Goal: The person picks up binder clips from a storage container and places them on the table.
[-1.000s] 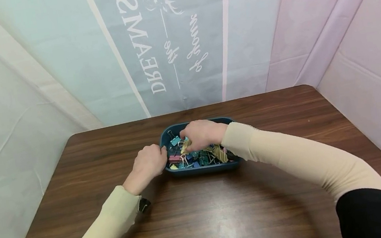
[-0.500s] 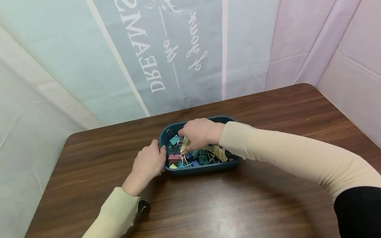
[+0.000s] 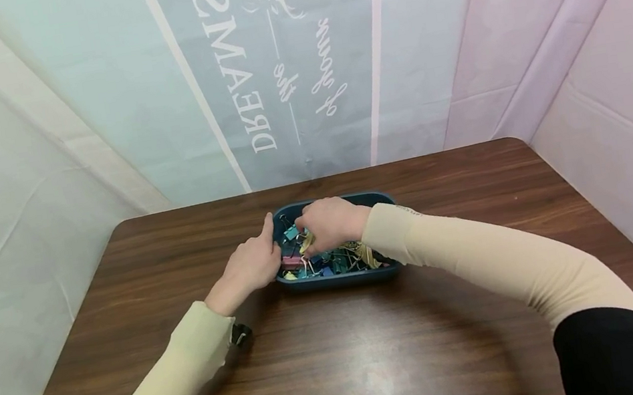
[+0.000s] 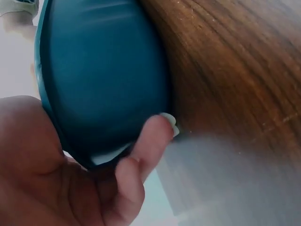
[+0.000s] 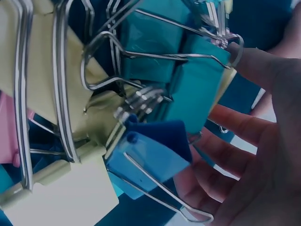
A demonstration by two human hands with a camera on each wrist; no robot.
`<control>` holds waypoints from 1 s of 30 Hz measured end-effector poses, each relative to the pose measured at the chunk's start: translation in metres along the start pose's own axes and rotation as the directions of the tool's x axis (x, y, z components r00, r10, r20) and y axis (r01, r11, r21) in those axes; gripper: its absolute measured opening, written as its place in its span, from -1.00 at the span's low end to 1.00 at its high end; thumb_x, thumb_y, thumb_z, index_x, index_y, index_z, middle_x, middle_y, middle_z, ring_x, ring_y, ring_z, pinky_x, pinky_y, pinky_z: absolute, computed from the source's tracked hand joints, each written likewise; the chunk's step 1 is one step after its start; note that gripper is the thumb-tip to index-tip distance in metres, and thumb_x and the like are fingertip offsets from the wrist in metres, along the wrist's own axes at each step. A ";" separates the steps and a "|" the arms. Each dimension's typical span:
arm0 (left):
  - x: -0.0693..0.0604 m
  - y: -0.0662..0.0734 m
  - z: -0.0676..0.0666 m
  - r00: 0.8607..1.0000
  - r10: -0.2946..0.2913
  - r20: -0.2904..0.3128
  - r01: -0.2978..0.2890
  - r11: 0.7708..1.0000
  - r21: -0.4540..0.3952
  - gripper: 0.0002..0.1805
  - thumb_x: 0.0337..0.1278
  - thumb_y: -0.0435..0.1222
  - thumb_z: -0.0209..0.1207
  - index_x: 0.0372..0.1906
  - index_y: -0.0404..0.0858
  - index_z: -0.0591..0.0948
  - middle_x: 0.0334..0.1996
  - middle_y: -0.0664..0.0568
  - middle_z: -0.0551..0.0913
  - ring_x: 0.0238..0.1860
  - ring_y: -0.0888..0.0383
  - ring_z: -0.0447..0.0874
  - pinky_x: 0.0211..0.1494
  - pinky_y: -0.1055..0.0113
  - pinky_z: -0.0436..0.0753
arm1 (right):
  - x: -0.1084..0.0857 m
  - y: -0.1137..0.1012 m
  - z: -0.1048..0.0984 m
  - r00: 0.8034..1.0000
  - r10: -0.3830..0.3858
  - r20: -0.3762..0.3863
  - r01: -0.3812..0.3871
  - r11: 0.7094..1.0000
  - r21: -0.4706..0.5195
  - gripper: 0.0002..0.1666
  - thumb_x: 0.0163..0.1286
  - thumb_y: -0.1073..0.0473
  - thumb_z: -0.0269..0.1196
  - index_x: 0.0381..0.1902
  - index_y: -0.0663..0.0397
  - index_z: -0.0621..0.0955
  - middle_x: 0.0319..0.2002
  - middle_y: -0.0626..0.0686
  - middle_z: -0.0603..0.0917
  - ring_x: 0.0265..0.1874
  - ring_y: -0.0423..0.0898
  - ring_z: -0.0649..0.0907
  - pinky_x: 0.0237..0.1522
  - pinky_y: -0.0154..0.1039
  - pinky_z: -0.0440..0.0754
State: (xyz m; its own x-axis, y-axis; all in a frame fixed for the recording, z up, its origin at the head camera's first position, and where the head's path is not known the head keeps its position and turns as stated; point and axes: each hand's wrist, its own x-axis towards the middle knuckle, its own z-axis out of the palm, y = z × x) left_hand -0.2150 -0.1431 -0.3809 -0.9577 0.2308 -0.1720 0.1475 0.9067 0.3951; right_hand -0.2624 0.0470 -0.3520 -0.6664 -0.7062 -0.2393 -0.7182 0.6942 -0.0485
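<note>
A dark blue plastic bin [image 3: 340,280] stands on the table, holding a jumble of colored binder clips [image 3: 338,262]. My left hand [image 3: 249,261] grips the bin's left end, index finger extended along the rim. In the left wrist view, bent fingers [image 4: 153,139] lie against the bin's outer wall [image 4: 106,70]. Inside the bin, my right hand [image 3: 332,222] pinches binder clips. The right wrist view shows its thumb and fingers around a teal binder clip [image 5: 197,84] with a yellow edge behind it. Blue [image 5: 150,160] and cream clips [image 5: 61,197] crowd close by. Several right fingertips are hidden.
A black binder clip [image 3: 241,334] lies on the brown wooden table [image 3: 341,369] beside the left sleeve. Behind the table hangs a printed cloth [image 3: 288,80]. Pale fabric walls [image 3: 628,79] rise at both sides.
The left index finger has straightened up along the bin's rim, and the left hand has shifted slightly right. The right hand stays nearly in place among the binder clips.
</note>
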 end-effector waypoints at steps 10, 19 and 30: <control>-0.002 0.000 -0.001 1.000 -0.007 0.008 0.008 1.000 -0.012 -0.23 0.51 -0.23 -0.12 0.60 -0.26 -0.21 -0.69 -0.01 0.57 -0.75 0.16 0.58 -0.63 0.23 0.53 | 0.000 0.001 -0.006 1.000 -0.010 -0.001 0.010 0.995 0.095 -0.61 0.37 -0.06 0.29 0.10 -0.10 0.70 0.04 -0.01 0.61 -0.14 -0.13 0.60 -0.04 -0.14 0.59; -0.002 -0.003 0.000 0.999 -0.008 0.031 0.010 0.996 -0.087 -0.24 0.53 -0.22 -0.16 0.60 -0.21 -0.25 -0.69 -0.03 0.58 -0.75 0.14 0.60 -0.59 0.23 0.57 | -0.017 0.009 -0.020 0.994 -0.054 -0.099 0.075 0.972 0.223 -0.73 0.31 -0.02 0.34 -0.10 -0.08 0.77 -0.09 -0.02 0.61 -0.17 -0.12 0.55 -0.15 -0.16 0.58; -0.002 -0.003 0.004 0.999 -0.011 0.043 0.017 0.989 -0.144 -0.25 0.55 -0.23 -0.19 0.61 -0.15 -0.29 -0.68 -0.04 0.59 -0.74 0.11 0.62 -0.57 0.24 0.59 | -0.083 0.046 -0.030 0.961 -0.060 -0.271 0.144 0.942 0.304 -0.73 0.24 0.06 0.38 -0.11 -0.04 0.77 -0.15 -0.07 0.61 -0.27 -0.10 0.60 -0.25 -0.19 0.56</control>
State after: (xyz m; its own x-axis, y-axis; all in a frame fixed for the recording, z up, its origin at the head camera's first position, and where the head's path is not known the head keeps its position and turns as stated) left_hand -0.2130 -0.1448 -0.3852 -0.9477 0.2358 -0.2150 0.0939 0.8500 0.5183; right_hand -0.2462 0.1332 -0.3050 -0.6515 -0.7578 0.0358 -0.7116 0.5941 -0.3750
